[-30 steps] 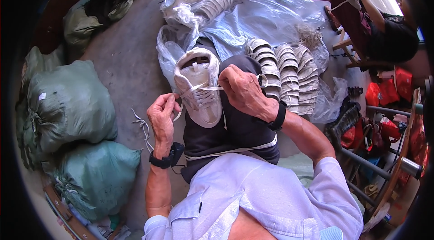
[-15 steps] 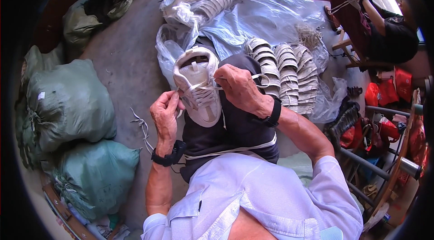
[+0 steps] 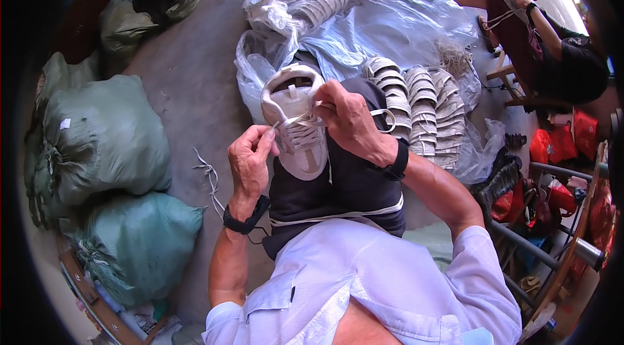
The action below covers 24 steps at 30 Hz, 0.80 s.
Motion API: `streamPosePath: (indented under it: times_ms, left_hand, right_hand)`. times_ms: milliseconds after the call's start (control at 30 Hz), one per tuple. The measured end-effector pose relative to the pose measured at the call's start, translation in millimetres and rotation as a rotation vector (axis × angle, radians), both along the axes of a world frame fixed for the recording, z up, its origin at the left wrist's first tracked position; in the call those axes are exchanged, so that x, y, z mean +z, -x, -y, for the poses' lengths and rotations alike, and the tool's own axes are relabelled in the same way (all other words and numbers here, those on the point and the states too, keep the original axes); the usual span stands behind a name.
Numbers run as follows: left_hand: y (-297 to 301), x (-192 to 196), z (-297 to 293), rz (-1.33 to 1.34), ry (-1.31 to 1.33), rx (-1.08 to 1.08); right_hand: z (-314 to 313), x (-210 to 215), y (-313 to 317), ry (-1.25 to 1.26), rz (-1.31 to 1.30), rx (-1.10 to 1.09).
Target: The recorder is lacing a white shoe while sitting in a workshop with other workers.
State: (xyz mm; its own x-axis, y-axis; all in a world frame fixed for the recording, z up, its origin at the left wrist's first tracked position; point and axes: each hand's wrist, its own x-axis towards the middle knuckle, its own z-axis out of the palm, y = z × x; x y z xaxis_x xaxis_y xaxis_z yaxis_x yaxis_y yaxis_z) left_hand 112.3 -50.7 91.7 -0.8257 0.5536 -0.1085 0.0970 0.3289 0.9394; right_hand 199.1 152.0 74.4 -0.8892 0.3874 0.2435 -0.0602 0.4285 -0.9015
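Both hands are busy lacing: left hand (image 3: 250, 160) pinches the white lace (image 3: 294, 123) tight, right hand (image 3: 348, 117) clamps the pale sneaker (image 3: 296, 121) on the lap. Looks mid-lacing; next comes feeding the lace end through another eyelet, neatly.

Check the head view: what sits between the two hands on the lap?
In the head view, the white sneaker lies between the left hand and right hand, resting on the dark trousers. Each hand pinches its white lace, stretched across the shoe.
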Motion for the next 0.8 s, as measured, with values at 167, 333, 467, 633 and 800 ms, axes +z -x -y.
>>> streamPosePath:
  times_ms: [167, 333, 467, 633, 800]
  left_hand:
    - [1, 11, -7, -0.098, 0.059, -0.023]
    - [1, 19, -10, -0.309, 0.130, -0.060]
    - [6, 23, -12, -0.310, 0.157, -0.098]
    - [20, 17, -22, -0.519, 0.179, -0.178]
    - [25, 42, -32, -0.744, 0.249, -0.141]
  right_hand:
    - [-3, 1, -7, -0.071, 0.030, 0.022]
    - [-3, 2, -6, -0.098, 0.024, 0.046]
    - [-3, 4, -7, -0.112, 0.022, 0.044]
    - [-4, 21, -8, -0.301, 0.105, 0.083]
    - [-26, 40, -2, -0.740, -0.085, 0.221]
